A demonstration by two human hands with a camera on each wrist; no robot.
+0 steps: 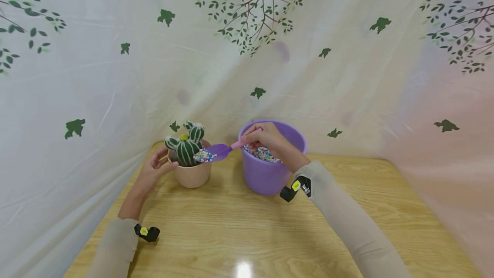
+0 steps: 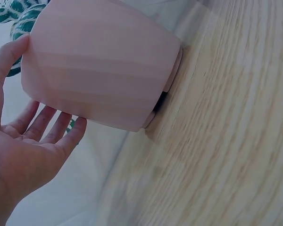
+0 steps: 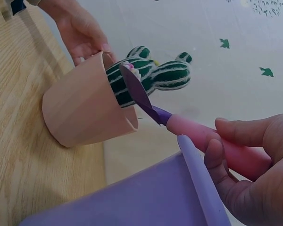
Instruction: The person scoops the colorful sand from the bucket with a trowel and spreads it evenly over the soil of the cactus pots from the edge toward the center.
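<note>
My right hand (image 1: 272, 139) grips the pink handle of a small trowel (image 1: 221, 152) with a purple blade. Colourful pellets (image 1: 203, 155) lie on the blade tip, which is over the rim of a pinkish-beige flowerpot (image 1: 193, 176). A green, white-striped toy cactus (image 1: 187, 152) stands in this pot. The left hand (image 2: 28, 150) holds the pot from its left side, thumb near the rim and fingers against the wall. Beneath the right hand is a purple bucket (image 1: 263, 177) with more pellets (image 1: 264, 154) inside. The pot's interior is mostly hidden by the cactus.
The wooden table (image 1: 216, 231) carries pot and bucket near its back edge. Behind it hangs a pale curtain (image 1: 216, 76) printed with branches and leaves, which also closes off both sides. Each sleeve bears a black wrist camera (image 1: 148, 232).
</note>
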